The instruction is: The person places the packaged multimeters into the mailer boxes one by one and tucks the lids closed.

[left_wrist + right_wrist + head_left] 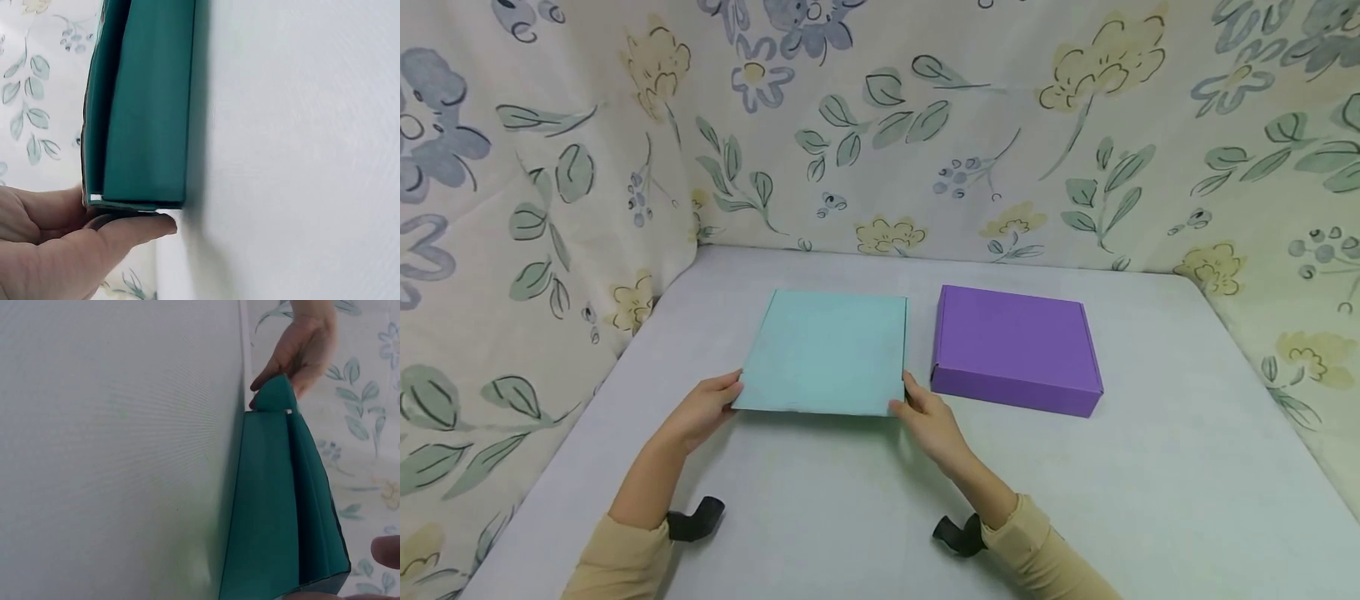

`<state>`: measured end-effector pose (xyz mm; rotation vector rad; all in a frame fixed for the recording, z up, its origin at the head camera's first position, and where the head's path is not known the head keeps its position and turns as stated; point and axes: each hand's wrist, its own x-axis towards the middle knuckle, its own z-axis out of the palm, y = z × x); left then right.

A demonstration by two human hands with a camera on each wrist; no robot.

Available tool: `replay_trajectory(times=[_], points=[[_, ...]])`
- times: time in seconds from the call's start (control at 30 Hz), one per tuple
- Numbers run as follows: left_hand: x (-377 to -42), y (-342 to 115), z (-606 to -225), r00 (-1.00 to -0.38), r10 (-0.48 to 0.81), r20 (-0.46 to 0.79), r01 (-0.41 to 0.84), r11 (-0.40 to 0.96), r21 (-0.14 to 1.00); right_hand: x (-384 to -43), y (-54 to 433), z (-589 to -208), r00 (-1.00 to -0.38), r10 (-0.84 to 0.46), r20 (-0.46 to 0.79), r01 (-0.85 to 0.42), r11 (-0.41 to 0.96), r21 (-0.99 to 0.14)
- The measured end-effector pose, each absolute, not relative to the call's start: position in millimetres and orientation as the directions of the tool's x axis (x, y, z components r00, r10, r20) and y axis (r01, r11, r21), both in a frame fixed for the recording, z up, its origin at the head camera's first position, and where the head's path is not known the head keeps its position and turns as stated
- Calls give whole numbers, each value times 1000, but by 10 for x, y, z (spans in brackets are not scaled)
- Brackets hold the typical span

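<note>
A light-teal cardboard box (823, 354) lies flat on the white table, left of the middle. Its lid stands slightly raised along the near side, and a narrow dark gap shows above the front wall (150, 112) in the left wrist view. At the near left corner my left hand (703, 408) grips the box, thumb and fingers about the lid's edge and side flap. My right hand (936, 425) holds the near right corner, thumb at the lid's front edge and a finger along its side. In the right wrist view, only parts of the right hand's fingers (386, 551) show.
A closed purple cardboard box (1015, 346) sits to the right of the teal one, a small gap between them. Floral cloth (880, 125) hangs behind and beside the white table (820, 517). Black straps (697, 519) stick out at both wrists.
</note>
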<state>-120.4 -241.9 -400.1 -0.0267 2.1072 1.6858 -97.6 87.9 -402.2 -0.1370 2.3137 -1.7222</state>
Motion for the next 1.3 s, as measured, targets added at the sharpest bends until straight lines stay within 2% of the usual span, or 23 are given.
replay_trajectory(times=[0.3,0.57,0.87,1.3], points=[[-1324,-2628,-4136,-894,369,-256,-151,289,945,-1018,952,-4065,-947,-262,-184,121,239,-964],[-1365,-2688,-4142,-889,390,-238,-87,368,926,-1044,1016,-4102,-928,-309,-209,156,187,-970],[-1437,-2654,-4039,-866,389,-314,-124,442,888,-1053,1015,-4098,-924,-305,-231,179,191,-965],[-1415,-2618,-4029,-852,392,-346,-179,403,898,-1038,955,-4085,-916,-322,-238,186,185,-965]])
